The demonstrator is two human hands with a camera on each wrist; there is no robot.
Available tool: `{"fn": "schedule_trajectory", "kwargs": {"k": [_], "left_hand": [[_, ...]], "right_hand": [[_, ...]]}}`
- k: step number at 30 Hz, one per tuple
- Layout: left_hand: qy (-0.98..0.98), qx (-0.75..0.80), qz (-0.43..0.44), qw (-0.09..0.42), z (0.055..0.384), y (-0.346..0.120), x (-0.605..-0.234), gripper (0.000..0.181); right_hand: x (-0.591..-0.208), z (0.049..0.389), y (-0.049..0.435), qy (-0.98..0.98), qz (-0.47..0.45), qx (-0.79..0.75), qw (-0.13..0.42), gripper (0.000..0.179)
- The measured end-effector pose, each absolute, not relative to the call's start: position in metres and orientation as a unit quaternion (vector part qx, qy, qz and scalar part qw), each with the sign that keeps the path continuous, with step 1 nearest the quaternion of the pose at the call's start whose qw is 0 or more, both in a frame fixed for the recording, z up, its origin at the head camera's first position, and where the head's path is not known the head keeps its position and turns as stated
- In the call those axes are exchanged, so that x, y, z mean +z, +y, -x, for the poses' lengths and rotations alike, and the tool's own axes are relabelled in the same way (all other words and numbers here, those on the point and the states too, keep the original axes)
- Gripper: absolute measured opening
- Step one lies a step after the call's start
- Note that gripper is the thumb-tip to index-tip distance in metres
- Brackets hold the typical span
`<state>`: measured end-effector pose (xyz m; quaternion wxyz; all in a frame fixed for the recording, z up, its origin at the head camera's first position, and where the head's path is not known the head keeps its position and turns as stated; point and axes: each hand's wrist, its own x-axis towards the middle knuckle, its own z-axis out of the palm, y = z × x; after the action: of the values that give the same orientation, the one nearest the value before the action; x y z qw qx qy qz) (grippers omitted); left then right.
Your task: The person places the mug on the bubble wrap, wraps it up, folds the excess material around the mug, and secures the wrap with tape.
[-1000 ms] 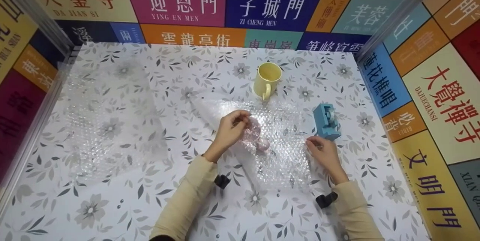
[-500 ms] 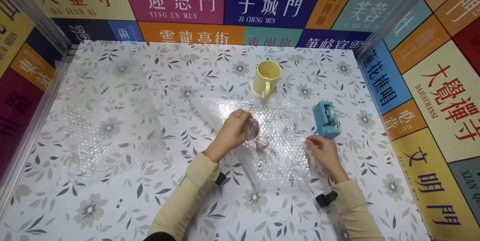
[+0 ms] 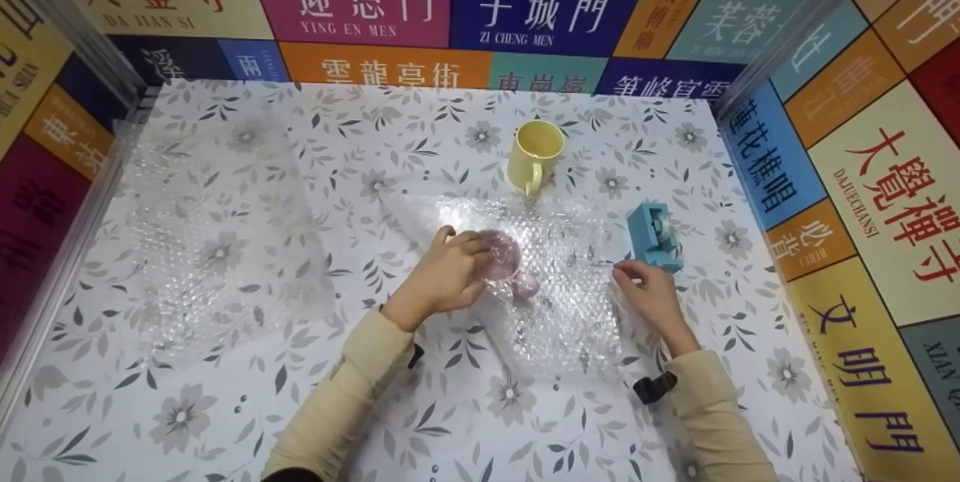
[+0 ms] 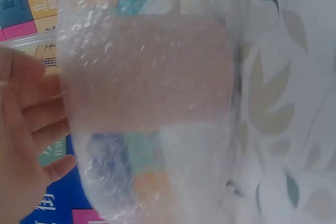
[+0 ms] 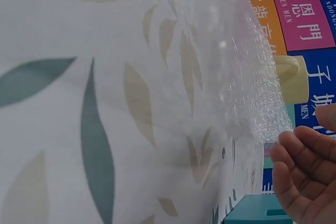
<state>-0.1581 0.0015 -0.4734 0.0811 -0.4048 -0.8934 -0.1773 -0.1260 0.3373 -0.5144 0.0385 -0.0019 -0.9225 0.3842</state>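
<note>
A pink mug point(image 3: 499, 255) stands upright amid clear bubble wrap point(image 3: 559, 332). Through the raised wrap point(image 4: 199, 177) in the left wrist view, the mug's wall point(image 4: 152, 72) looks blurred. My left hand point(image 3: 442, 272) is at the mug's left side, its spread fingers point(image 4: 50, 114) against the wrap near the rim. Beyond the right edge of the wrap is my right hand point(image 3: 649, 291). Its loosely bent fingers point(image 5: 294, 148) touch a corner of the wrap point(image 5: 270, 124), with a gap to the thumb. Anything thin on those fingertips cannot be made out.
A yellow mug point(image 3: 534, 160) stands behind the wrap. Close to my right hand is a blue tape dispenser point(image 3: 652, 237). Another bubble wrap sheet point(image 3: 225, 242) lies flat at the left. Printed panels point(image 3: 375, 2) wall in the flower-patterned table point(image 3: 337, 407).
My left hand moves from a curled grip at the wrap over the mug to a looser, spread pose, drawing back leftward. The mug's mouth shows more clearly. My right hand barely shifts.
</note>
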Motion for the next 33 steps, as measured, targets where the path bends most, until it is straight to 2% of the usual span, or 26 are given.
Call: {"fn": "schedule_trajectory", "kwargs": {"k": [4, 8, 18, 21, 25, 28, 33], "left_hand": [[-0.895, -0.150, 0.417, 0.042, 0.154, -0.004, -0.472, 0.056], [-0.895, -0.143, 0.420, 0.047, 0.151, -0.007, -0.477, 0.062], [-0.901, -0.093, 0.409, 0.108, 0.149, -0.002, -0.484, 0.035], [-0.900, -0.068, 0.413, 0.120, 0.150, -0.002, -0.484, 0.033], [-0.894, -0.020, 0.423, 0.144, 0.152, -0.001, -0.485, 0.020], [-0.892, 0.003, 0.428, 0.146, 0.153, -0.001, -0.485, 0.014], [-0.893, 0.004, 0.433, 0.123, 0.155, -0.001, -0.482, 0.013]], "right_hand": [[-0.508, 0.134, 0.334, -0.922, -0.015, 0.384, 0.044, 0.020], [-0.502, 0.143, 0.332, -0.922, -0.022, 0.383, 0.050, 0.021], [-0.490, 0.164, 0.327, -0.929, -0.053, 0.363, 0.049, 0.024], [-0.485, 0.171, 0.324, -0.930, -0.059, 0.358, 0.060, 0.023], [-0.481, 0.178, 0.322, -0.930, -0.064, 0.354, 0.072, 0.021], [-0.479, 0.182, 0.320, -0.933, -0.070, 0.344, 0.078, 0.020], [-0.478, 0.188, 0.317, -0.936, -0.074, 0.337, 0.077, 0.020]]}}
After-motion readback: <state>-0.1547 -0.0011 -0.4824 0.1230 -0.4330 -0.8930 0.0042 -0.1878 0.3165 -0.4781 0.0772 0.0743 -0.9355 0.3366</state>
